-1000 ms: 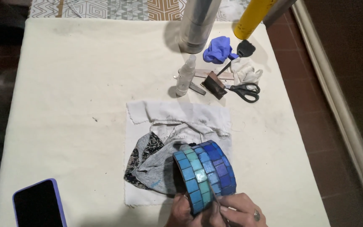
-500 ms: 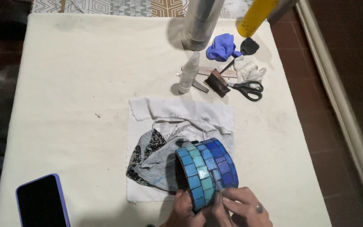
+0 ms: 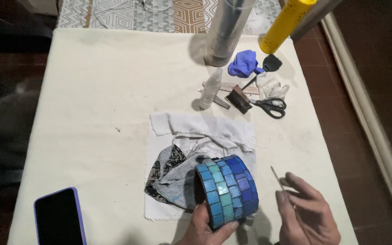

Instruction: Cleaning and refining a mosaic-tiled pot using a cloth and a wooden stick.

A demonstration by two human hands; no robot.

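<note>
Left hand [image 3: 207,227] cups the underside of a blue-and-teal mosaic-tiled pot [image 3: 226,191], tipped on its side over a crumpled rag [image 3: 182,174] on the counter [image 3: 91,113]. Right hand [image 3: 306,212] is apart from the pot, fingers loosely pinching a thin stick [image 3: 276,176], tip up. Step in hand looks like detail work on the tile joints; next calls for bringing the stick tip to a joint.

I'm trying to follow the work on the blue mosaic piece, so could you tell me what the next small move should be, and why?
Probably bring the right hand and its thin stick back to the mosaic-tiled ring. The left hand holds the ring on edge from below, tiles facing the camera, while the stick's tip sits apart to the right, touching nothing. The rags lie behind.
</note>
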